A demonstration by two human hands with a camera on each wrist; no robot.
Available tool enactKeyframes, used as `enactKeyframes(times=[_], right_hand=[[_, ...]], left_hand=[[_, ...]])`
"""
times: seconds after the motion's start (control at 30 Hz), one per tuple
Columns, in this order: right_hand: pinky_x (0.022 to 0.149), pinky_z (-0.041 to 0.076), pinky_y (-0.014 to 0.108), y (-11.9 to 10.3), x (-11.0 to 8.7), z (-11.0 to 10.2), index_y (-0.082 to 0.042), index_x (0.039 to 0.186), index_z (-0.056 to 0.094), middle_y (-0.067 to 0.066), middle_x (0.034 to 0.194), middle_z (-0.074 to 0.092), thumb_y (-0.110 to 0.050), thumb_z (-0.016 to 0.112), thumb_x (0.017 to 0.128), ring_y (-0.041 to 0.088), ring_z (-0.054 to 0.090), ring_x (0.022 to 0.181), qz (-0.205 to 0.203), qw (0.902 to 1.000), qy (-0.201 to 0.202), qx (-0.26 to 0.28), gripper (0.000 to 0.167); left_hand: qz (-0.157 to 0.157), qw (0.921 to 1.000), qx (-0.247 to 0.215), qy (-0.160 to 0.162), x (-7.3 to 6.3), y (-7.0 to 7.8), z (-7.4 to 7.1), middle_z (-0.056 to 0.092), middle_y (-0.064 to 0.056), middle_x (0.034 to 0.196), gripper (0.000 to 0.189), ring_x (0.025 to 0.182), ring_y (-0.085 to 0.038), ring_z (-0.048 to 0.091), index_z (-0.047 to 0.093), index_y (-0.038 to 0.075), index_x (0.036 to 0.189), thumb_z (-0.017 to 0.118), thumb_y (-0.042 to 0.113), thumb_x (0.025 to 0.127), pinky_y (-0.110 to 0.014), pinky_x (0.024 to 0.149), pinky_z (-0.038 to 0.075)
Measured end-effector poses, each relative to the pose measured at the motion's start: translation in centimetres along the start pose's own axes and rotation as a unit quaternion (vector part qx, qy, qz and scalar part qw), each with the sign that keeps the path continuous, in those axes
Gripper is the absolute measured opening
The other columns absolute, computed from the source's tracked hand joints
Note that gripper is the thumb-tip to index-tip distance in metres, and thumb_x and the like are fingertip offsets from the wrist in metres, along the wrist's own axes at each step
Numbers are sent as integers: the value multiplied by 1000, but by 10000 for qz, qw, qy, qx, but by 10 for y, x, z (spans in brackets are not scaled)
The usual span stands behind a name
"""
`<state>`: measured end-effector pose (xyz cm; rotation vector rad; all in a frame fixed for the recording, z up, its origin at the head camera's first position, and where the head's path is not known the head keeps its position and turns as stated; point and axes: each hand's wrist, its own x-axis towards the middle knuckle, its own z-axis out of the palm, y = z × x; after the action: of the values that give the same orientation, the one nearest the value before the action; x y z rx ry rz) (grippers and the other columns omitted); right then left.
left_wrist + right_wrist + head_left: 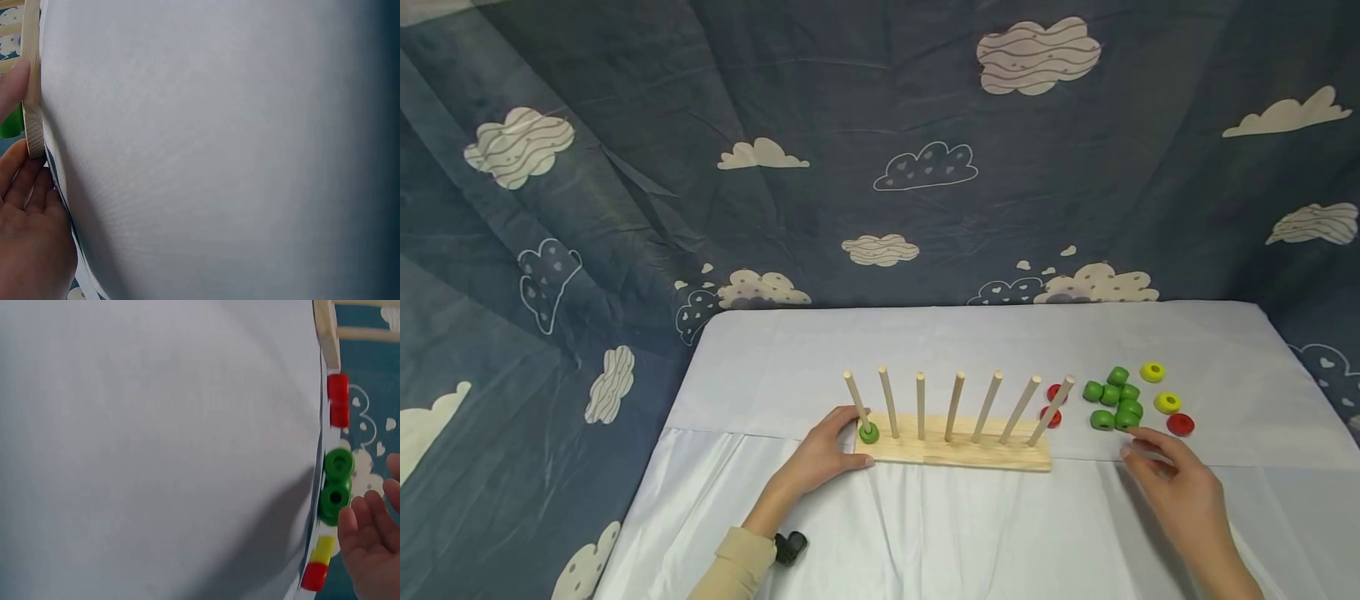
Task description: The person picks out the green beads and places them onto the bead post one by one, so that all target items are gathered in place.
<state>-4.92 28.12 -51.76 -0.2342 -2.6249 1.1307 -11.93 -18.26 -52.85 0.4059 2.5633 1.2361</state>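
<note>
A pale wooden board with a row of several upright pegs lies in the middle of the table. One green bead sits at the foot of its leftmost peg. My left hand holds the board's left end, thumb at the front edge and fingers round the far side. Several green beads are clustered right of the board. My right hand reaches to the nearest of them, fingertips right at its edge. In the right wrist view its loose fingers appear beside two green beads.
Two red beads lie by the board's right end, partly behind the last peg. Beyond the green cluster are two yellow beads and another red bead. A small black object lies by my left sleeve. A cloud-patterned curtain hangs behind.
</note>
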Motion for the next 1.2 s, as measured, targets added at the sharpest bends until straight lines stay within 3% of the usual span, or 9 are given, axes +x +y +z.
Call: enactKeyframes(times=[0.13,0.27,0.33,0.4,0.47,0.57,0.63,1.03,1.2], right_hand=[[66,42,0,7,11,-5,-1,125,61,17,118,61,-11,71,91,-22,45,85,-134,9995,-200,-210,37],[64,42,0,10,19,-6,-1,128,59,21,122,59,-11,71,91,10,65,91,-163,9980,-459,-400,40],[63,43,2,11,22,-5,-1,129,58,22,124,57,-12,71,91,32,65,96,-135,9971,-565,-493,41],[67,52,12,11,25,-3,-1,130,57,24,125,56,-11,70,92,42,62,103,-91,9963,-648,-560,41],[72,57,28,12,28,-1,-1,129,57,25,126,55,-10,70,92,44,60,105,-67,9955,-691,-639,41],[79,54,51,13,32,2,1,129,56,27,126,54,-7,69,91,46,58,107,-13,9946,-745,-725,40],[80,53,55,14,35,5,1,128,56,28,126,54,-5,68,90,47,58,107,8,9940,-781,-767,40],[68,56,44,18,45,9,4,127,57,27,106,63,-6,74,85,38,60,90,62,9900,-989,-1008,47],[68,55,45,22,47,11,4,126,58,28,104,63,-7,75,85,37,59,86,79,9887,-1010,-1107,46]], left_hand=[[11,10000,-35,-2,0,-1,0,47,3,144,69,141,-24,34,52,20,140,84,30,79,-49,114,28],[23,10000,-36,10,0,-1,0,48,3,144,69,140,-25,34,52,20,140,84,29,80,-49,114,29],[39,10000,-35,23,0,-1,0,48,2,143,69,140,-25,35,52,19,140,84,28,79,-49,113,29],[22,10000,-38,22,0,0,0,48,3,143,70,140,-25,35,52,19,140,84,28,79,-49,114,29],[3,10000,-42,20,0,0,0,48,3,144,70,140,-24,34,52,20,141,84,27,79,-48,114,29],[-35,10000,-38,5,0,0,0,47,5,144,70,141,-22,34,52,20,141,84,27,79,-48,114,28],[-85,10000,-42,-5,0,0,0,47,6,144,70,141,-20,33,52,21,141,84,27,79,-46,115,27],[9,10000,14,15,1,-2,0,47,5,143,70,140,-21,34,52,20,141,84,28,79,-47,114,29],[6,10000,-8,11,1,-2,0,47,5,143,71,140,-23,34,52,21,141,85,28,79,-47,114,28]])
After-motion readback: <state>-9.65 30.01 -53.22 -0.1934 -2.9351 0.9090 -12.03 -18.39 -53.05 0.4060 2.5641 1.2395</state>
